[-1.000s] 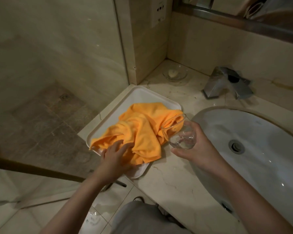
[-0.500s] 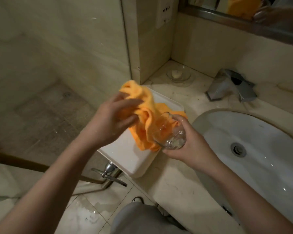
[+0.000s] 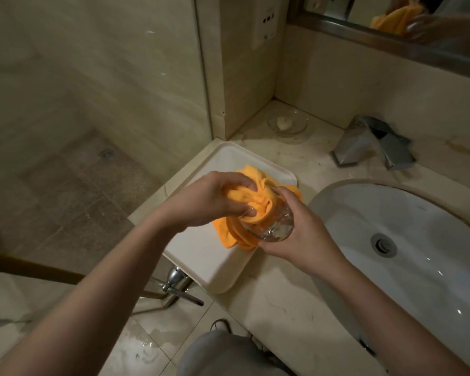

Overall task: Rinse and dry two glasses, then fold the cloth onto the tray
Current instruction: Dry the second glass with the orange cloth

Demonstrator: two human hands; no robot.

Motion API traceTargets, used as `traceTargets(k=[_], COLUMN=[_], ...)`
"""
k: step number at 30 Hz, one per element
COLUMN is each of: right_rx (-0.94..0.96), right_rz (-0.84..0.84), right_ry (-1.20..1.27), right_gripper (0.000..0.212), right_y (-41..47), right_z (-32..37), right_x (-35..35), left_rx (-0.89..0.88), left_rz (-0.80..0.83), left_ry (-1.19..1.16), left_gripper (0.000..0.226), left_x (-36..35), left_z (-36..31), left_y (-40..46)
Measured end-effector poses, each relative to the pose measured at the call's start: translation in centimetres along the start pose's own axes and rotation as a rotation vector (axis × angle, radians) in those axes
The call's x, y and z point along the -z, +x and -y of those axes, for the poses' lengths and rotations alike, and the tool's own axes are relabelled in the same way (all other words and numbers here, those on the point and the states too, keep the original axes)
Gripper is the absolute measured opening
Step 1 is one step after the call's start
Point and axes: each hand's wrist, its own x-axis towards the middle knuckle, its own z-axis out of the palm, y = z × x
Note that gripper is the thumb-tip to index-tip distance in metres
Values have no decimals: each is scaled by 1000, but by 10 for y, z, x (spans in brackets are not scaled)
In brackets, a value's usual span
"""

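My right hand (image 3: 301,234) grips a clear glass (image 3: 272,226), tilted with its mouth toward the left. My left hand (image 3: 209,202) holds a bunched orange cloth (image 3: 255,199) and pushes part of it into the glass's mouth. The rest of the cloth hangs below the glass. Both hands hover above the white tray (image 3: 209,256), which sits on the marble counter left of the sink. Only one glass is visible.
A white sink (image 3: 418,240) lies to the right, with a chrome tap (image 3: 372,145) behind it. A small glass dish (image 3: 286,123) with soap sits in the back corner. A glass shower partition stands on the left. A mirror above reflects the cloth.
My left hand lifted the cloth off the tray, brought it to the glass and pressed it into the mouth. My right hand kept the glass and tilted it toward the cloth.
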Motion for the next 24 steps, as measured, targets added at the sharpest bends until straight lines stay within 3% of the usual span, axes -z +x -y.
traceTargets(k=[3,8,10,12,14,20,24], right_rx=[-13,-3,-2,-20,-31,-24,17], right_rz=[9,53,69,80,70,69,70], right_ry=[6,108,145,144,114,-170,-329], right_gripper=[91,88,88,88,87,94,98], right_y=[1,2,3,3,4,4,5], right_z=[-6,-3,-4,-4,-7,-8,-4], right_x=[2,4,4,4,7,7,9], left_rx=[8,-46,-27,5,-47,-344,-219], left_rz=[335,521,480,320,231,195,166], left_ry=[-124,-156,-277,-331,-187,394,462], left_gripper=[34,67,70,62,52,46,42], left_x=[20,26,17,10,10,7,3], left_z=[15,34,42,44,40,8,-1], left_y=[-7,-5,-4,-4,-2,9,14])
